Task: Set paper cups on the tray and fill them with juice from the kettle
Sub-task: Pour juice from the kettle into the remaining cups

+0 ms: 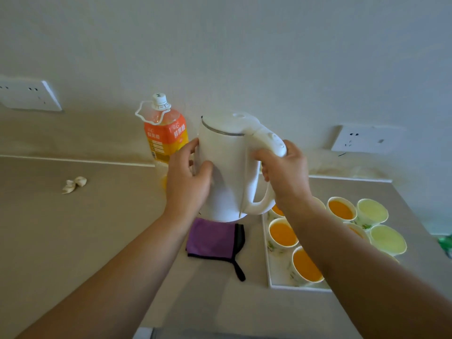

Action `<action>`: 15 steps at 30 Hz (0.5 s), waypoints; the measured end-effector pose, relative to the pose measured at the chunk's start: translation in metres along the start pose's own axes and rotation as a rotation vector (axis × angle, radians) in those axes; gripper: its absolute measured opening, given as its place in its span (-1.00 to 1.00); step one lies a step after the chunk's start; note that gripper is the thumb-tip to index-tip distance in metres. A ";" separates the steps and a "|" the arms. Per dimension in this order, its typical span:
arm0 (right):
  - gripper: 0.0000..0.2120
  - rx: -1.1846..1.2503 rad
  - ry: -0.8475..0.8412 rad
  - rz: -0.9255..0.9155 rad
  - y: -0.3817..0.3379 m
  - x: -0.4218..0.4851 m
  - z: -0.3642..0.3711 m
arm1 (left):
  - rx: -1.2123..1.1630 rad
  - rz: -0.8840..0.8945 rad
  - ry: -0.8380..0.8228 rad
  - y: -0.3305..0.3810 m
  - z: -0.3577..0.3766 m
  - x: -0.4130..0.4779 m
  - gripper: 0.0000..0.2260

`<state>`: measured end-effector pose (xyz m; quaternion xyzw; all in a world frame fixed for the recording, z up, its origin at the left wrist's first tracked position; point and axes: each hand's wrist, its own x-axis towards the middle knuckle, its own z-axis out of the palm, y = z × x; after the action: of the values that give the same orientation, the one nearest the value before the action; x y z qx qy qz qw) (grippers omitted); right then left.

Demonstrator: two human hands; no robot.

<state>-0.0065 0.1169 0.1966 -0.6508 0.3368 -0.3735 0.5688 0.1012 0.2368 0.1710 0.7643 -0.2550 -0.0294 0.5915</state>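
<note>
While my left hand (188, 177) clasps the kettle (227, 167) body and right hand (286, 172) its handle, beige worktop (73, 241) meets white wall (220, 45).

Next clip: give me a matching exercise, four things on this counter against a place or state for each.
Things:
1 kettle
2 juice bottle
3 cloth
4 tray

Place or state:
A stands against the wall
B gripped by left hand and right hand
C purple, flat on the counter
D carries filled cups

Pairs: 1-B, 2-A, 3-C, 4-D
</note>
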 end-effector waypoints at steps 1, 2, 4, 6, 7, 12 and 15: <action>-0.84 0.011 -0.016 -0.010 -0.005 0.001 -0.009 | 0.001 0.005 0.009 0.008 0.003 -0.006 -0.48; -0.80 0.018 -0.035 -0.030 -0.009 0.002 -0.021 | -0.002 0.014 0.023 0.015 0.009 -0.013 -0.47; -0.70 0.016 -0.075 -0.061 -0.017 0.004 -0.045 | -0.005 0.030 0.044 0.031 0.022 -0.029 -0.48; -0.66 -0.009 -0.096 -0.093 -0.025 0.008 -0.070 | -0.010 0.039 0.069 0.047 0.038 -0.045 -0.52; -0.65 -0.024 -0.103 -0.110 -0.028 0.010 -0.081 | -0.012 0.042 0.079 0.054 0.044 -0.051 -0.54; -0.65 -0.086 -0.149 -0.164 -0.041 0.019 -0.142 | -0.011 0.038 0.071 0.083 0.085 -0.091 -0.51; -0.63 -0.107 -0.165 -0.184 -0.044 0.021 -0.173 | -0.064 0.027 0.046 0.095 0.105 -0.112 -0.51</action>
<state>-0.1459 0.0201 0.2552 -0.7370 0.2471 -0.3508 0.5223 -0.0660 0.1751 0.1987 0.7420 -0.2503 -0.0119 0.6218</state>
